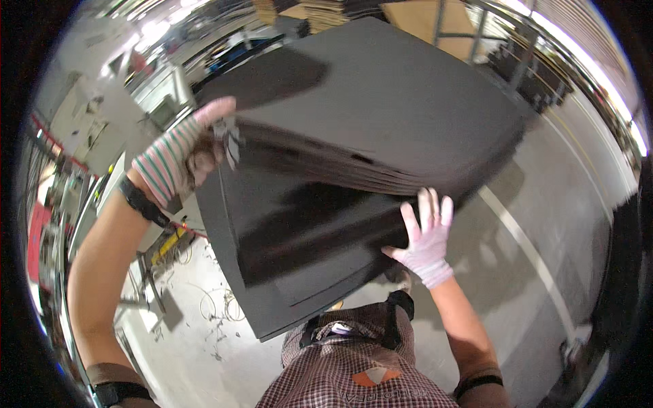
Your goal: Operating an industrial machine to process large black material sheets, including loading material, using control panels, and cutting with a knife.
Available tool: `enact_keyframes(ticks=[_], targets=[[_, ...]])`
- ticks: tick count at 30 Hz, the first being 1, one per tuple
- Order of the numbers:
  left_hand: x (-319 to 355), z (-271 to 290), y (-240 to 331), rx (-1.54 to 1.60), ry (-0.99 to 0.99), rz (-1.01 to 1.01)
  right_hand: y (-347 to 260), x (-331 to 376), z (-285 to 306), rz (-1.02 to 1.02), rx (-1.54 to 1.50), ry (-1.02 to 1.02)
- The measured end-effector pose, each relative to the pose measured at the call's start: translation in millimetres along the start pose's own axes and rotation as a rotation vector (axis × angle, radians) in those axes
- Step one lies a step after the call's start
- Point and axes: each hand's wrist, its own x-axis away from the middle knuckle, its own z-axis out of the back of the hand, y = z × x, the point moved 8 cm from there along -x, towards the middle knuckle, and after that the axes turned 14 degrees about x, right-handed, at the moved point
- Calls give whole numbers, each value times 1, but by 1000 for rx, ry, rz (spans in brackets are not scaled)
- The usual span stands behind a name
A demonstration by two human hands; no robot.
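Observation:
My left hand, in a striped knit glove, is closed on the near left corner of several large black sheets and holds it up. A small grey-white piece shows at the fingers; I cannot make out what it is. The lifted sheets bow down to the right, their edges fanned and blurred. Beneath them lie more black sheets in a broad stack. My right hand, in a pale glove, has its fingers spread, with the fingertips at the near edge of the lifted sheets. Its palm is hidden.
Stacked brown boards stand beyond the sheets, near a metal frame. Equipment and a grey cabinet are on the left. Loose cords lie on the floor below. A pale line crosses the floor at right.

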Motion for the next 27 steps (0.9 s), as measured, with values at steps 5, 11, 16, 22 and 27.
enact_keyframes(ticks=[5,11,16,22,27], targets=[[-16,61,88,-429,-154,-787,46,1,-47,50,-36,99],[24,66,-183,-58,379,208,127,4,-52,118,-161,140],[24,30,-295,464,452,412,129,-30,-69,410,-461,-187],[32,16,-282,505,515,398,111,5,-88,660,-434,-113],[49,-15,-104,112,182,-234,139,-38,-69,436,-290,-64]])
